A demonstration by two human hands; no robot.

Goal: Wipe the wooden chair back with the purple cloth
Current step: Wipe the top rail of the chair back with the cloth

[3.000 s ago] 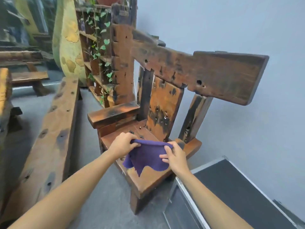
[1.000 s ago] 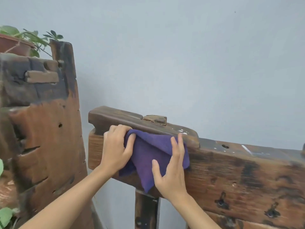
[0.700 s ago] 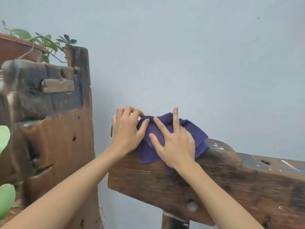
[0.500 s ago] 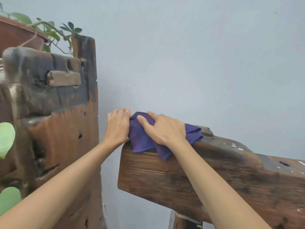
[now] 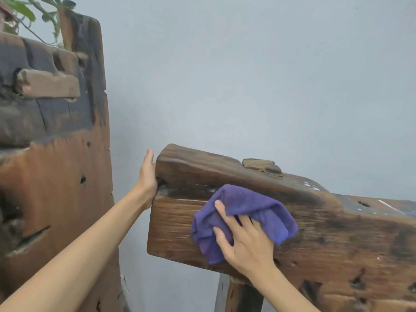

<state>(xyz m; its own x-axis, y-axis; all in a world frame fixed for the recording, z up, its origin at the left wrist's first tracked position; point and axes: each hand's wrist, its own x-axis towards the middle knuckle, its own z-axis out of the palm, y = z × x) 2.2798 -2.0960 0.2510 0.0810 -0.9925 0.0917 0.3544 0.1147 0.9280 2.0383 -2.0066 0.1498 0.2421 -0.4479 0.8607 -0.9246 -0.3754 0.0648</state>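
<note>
The purple cloth (image 5: pixel 244 218) has come off the top edge and now sits bunched on the front face of the wooden chair back (image 5: pixel 326 235), pressed there by the right hand (image 5: pixel 244 240), fingers curled gripping it. The left hand (image 5: pixel 147 180) has let the cloth go and lies open against the board's end (bracing it, probably). Top looks done; the face is just begun.

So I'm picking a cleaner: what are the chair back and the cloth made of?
The chair back looks like solid old timber, dark-stained with a slight sheen: visible grain, cracks and holes. The purple cloth in the right hand seems a soft, matte, fuzzy fabric, possibly microfibre; it bunches in loose folds.
</note>
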